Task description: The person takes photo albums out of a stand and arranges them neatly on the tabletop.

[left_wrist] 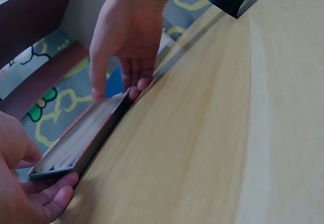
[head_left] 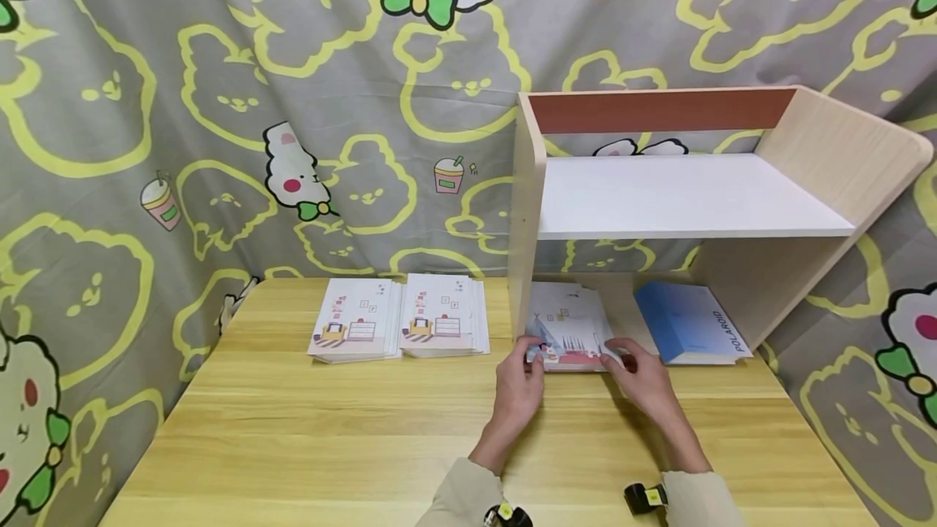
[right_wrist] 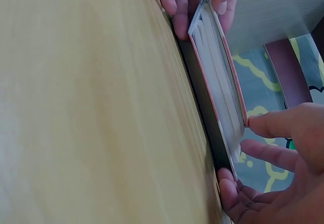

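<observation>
A book (head_left: 574, 356) with a white cover, a tent drawing and a pink lower band lies flat at the left of the shelf unit's lower compartment. My left hand (head_left: 519, 381) pinches its front left corner, thumb above and fingers beneath. At the front right corner my right hand (head_left: 644, 376) holds it between thumb and fingers. Both wrist views show the page edges (left_wrist: 83, 133) between thin covers, the front edge close to the tabletop. Under and behind this book lie other white-covered books (head_left: 594, 307), partly hidden by it.
A blue box-like book (head_left: 677, 320) marked POLAROID lies in the compartment's right side. The wooden shelf unit (head_left: 529, 185) has a white upper board (head_left: 681, 193). Left of it, two stacks of white illustrated books (head_left: 355, 315) stand on the wooden table (head_left: 329, 437). A patterned curtain hangs behind.
</observation>
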Tool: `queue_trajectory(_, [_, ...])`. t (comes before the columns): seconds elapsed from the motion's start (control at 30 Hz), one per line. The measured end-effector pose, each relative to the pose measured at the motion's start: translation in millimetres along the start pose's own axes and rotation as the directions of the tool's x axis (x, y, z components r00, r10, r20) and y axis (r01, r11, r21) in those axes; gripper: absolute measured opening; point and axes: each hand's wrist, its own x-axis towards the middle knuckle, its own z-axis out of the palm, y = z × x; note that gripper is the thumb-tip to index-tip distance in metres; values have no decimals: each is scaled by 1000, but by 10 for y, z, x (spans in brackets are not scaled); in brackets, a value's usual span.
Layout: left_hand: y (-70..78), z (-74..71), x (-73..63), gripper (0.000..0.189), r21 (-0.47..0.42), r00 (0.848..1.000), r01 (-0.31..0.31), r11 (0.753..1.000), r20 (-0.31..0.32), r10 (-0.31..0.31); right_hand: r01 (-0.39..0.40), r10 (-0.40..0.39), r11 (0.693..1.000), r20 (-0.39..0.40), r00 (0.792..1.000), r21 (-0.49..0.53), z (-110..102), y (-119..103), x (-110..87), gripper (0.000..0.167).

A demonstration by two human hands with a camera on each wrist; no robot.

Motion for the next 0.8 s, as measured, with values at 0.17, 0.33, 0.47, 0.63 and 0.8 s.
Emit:
queue_trajectory(0.17, [-14,7,2,24,-16,1000,17,1000,-8,-18,-22,22,1000,12,1000,2,13,-18,3,34])
queue_trajectory(0.33, [-14,9,6,25,-34,999,35,999,-18,-35,-50,50,999,32,998,3,6,-18,6,35])
queue_trajectory(0.47, [-9,4,13,26,-56,998,65,996,0,-65,-49,48,999,48,998,8,-16,-13,11,37])
queue_trajectory(0.63, [-20,-14,8,27,-73,995,99,992,40,-96,-36,34,999,78,996,23,-56,4,12,38])
queue_trajectory(0.8, [-20,-40,4,29,-97,990,133,986,63,-127,-50,44,998,120,992,49,-90,8,12,38])
